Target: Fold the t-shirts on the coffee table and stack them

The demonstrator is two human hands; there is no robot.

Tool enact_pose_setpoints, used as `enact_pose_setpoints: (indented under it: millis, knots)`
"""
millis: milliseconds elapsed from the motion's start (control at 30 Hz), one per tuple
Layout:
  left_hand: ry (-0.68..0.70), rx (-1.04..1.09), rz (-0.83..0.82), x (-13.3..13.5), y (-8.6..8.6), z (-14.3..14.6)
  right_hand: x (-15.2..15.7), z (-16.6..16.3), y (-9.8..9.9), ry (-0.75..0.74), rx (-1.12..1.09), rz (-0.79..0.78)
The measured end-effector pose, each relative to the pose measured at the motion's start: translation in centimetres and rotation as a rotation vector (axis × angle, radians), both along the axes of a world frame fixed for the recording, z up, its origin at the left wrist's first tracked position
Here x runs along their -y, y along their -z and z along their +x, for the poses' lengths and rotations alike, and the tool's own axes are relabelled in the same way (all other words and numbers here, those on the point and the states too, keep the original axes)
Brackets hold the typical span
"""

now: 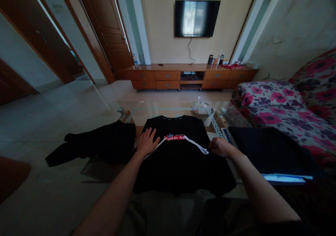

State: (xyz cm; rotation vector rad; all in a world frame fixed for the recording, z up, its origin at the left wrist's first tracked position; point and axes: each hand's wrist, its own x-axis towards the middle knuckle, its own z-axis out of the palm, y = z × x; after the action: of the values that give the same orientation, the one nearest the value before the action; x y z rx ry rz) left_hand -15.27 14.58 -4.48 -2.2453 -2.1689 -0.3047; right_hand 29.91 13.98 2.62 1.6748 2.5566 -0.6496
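A black T-shirt [181, 169] lies spread on the glass table, its neckline toward the far side. Across its chest runs a red print [176, 137] with white letters, partly readable as "main fre". A white strip [195, 145] slants down from each end of the print; I cannot tell if these are printed or sewn on. My left hand [148, 143] rests flat on the shirt's left side, fingers spread. At the right edge, by the strip's end, my right hand [219, 147] has its fingers curled in a pinch on the shirt's fabric.
Left of the shirt is another black garment [110, 141]. A dark folded item [270, 152] lies at the right over something pale blue. A crumpled plastic bag [201, 106] shows near the glass table's [168, 106] far edge. Beyond are a flowered sofa [275, 97], a low wooden cabinet [168, 75] and a television [197, 19].
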Motion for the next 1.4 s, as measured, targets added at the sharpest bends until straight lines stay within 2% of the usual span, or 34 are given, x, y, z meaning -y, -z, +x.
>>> enact_pose_setpoints:
  millis: [233, 433, 600, 667, 767, 833, 900, 1000, 1100, 1233, 1400]
  knots:
    - [0.010, -0.015, 0.005, -0.1, 0.0, -0.1, 0.1, 0.5, 0.1, 0.037, 0.046, -0.003]
    - [0.009, -0.007, 0.002, 0.0, 0.0, -0.1, -0.2, 0.9, 1.0, 0.046, 0.138, 0.008]
    - [0.015, -0.005, 0.010, 0.1, -0.2, 0.0, -0.2, 0.8, 0.8, 0.039, 0.190, -0.061]
    - [0.015, -0.009, 0.012, 0.1, -0.2, 0.1, -0.2, 0.4, 0.4, 0.078, 0.196, -0.020]
    - [0.011, -0.015, 0.008, 0.2, -0.3, 0.2, -0.3, -1.2, 0.4, 0.137, 0.094, 0.194]
    - [0.007, -0.017, 0.002, 0.1, -0.4, 0.3, -0.3, -2.5, 1.1, 0.134, -0.019, 0.332]
    - [0.004, -0.014, -0.007, 0.1, -0.4, 0.3, -0.3, -3.4, 2.4, 0.102, -0.055, 0.368]
    - [-0.007, -0.005, -0.019, 0.2, -0.3, 0.4, -0.1, -3.5, 4.4, 0.053, 0.012, 0.269]
    - [-0.010, 0.002, -0.020, 0.4, -0.3, 0.5, 0.1, -2.5, 5.5, 0.005, 0.050, 0.175]
    - [-0.011, 0.011, -0.030, 0.8, -0.4, 0.9, -0.2, -2.0, 4.7, 0.003, 0.066, 0.177]
    - [-0.022, 0.057, -0.069, 0.4, -0.8, 1.2, -2.2, -5.2, 2.9, 0.186, 0.025, 0.393]
